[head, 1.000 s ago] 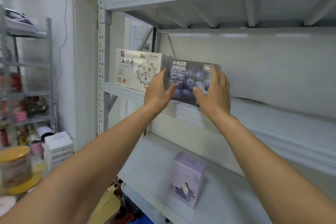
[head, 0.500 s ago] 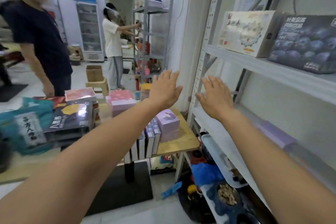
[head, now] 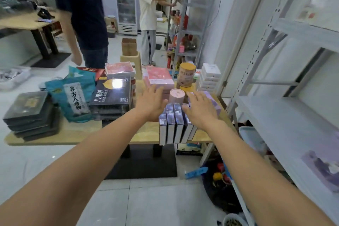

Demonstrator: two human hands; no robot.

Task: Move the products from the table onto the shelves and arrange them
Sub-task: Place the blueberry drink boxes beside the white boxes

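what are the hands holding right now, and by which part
Nothing is held. The left hand and the right hand are both open with fingers spread, reaching toward the upright boxes on the table.

Hovering with fingers spread, left hand (head: pixel 152 103) and right hand (head: pixel 200 110), just over a row of boxes (head: pixel 174 124) standing upright at the near edge of the table (head: pixel 77 134), frame centre. Packing in close behind that row: a pink tube (head: pixel 177 95), a purple box (head: pixel 212 101), pink boxes (head: pixel 159 78), a gold can (head: pixel 187 76), white boxes (head: pixel 210 77). Filling the table's left side: dark boxes (head: pixel 111 95), teal bags (head: pixel 73 97), black trays (head: pixel 31 113). Leaving bare tabletop along the near edge, lower left. Opening onto a bare shelf (head: pixel 275 124) at right, behind a perforated post (head: pixel 258 51), with a blurred purple pack (head: pixel 322 170) lying at far lower right.
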